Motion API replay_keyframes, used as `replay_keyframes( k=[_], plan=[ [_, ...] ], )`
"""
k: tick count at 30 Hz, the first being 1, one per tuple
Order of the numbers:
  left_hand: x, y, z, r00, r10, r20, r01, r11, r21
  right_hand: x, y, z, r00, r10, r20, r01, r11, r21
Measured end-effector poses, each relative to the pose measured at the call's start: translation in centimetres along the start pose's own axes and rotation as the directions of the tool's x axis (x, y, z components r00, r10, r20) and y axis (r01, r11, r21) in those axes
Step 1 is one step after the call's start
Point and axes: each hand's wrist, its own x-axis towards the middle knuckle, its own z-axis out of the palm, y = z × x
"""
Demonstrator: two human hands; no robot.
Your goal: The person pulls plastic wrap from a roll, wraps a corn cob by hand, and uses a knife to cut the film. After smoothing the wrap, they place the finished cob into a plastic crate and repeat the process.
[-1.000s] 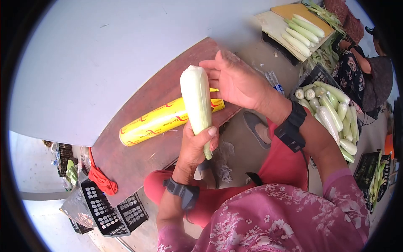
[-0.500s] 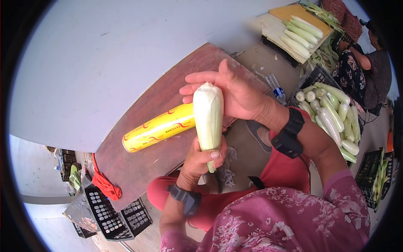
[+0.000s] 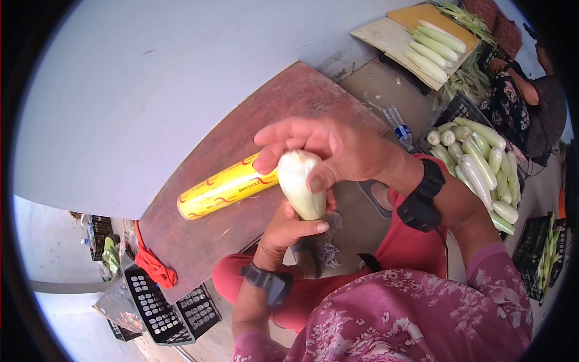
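While pointing its long axis up toward the camera above the bench [image 3: 241,205], corn ear [image 3: 301,181] gripped at lower end by left hand [image 3: 288,232], upper tip closed over by right hand [image 3: 329,151], yellow wrap roll [image 3: 226,187] just behind.

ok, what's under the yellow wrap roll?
The yellow roll of cling wrap lies on a reddish-brown board. Its right end is hidden behind the corn ear gripped by the left hand and right hand.

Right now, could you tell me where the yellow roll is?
The yellow roll lies on the brown board, just left of the corn cob.
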Motion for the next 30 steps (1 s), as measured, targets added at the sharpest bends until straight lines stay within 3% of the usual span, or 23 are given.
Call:
replay_keyframes(
  k=[3,6,13,16,18,20,22,24,30],
  plan=[
    [-0.5,0.6,0.3,0.997,0.003,-0.080,0.014,0.977,0.212,0.2,0.7,0.5,0.987,-0.034,0.157,0.045,0.996,-0.071],
    [-0.7,2.0,1.3,0.995,0.010,-0.099,0.026,0.934,0.356,-0.3,0.7,0.9,0.976,0.082,0.204,-0.066,0.994,-0.081],
    [-0.7,2.1,1.4,0.997,0.008,-0.083,0.022,0.937,0.348,-0.6,0.1,1.1,0.970,0.129,0.207,-0.130,0.991,-0.008],
    [-0.6,2.1,1.3,0.996,-0.009,-0.088,0.037,0.949,0.314,-0.7,-0.2,1.2,0.975,0.101,0.196,-0.083,0.992,-0.098],
    [-0.6,1.8,0.9,0.997,0.000,-0.076,0.022,0.955,0.296,-0.9,-0.7,0.9,0.977,0.128,0.172,-0.080,0.962,-0.260],
    [-0.7,1.0,0.1,0.998,0.034,-0.054,-0.017,0.957,0.288,-0.8,-0.4,0.9,0.984,0.110,0.142,-0.066,0.958,-0.280],
    [-0.9,1.7,0.9,0.990,0.018,-0.137,0.017,0.969,0.248,-0.9,0.4,1.2,0.994,0.054,0.096,-0.038,0.986,-0.162],
    [-0.8,2.0,1.3,0.982,0.023,-0.189,0.024,0.969,0.244,-0.7,0.1,1.6,0.997,0.063,0.052,-0.051,0.979,-0.196],
    [-0.7,1.2,0.5,0.986,-0.018,-0.165,0.052,0.976,0.210,-0.4,0.0,1.8,0.995,0.085,-0.048,-0.093,0.974,-0.208]
  ],
)
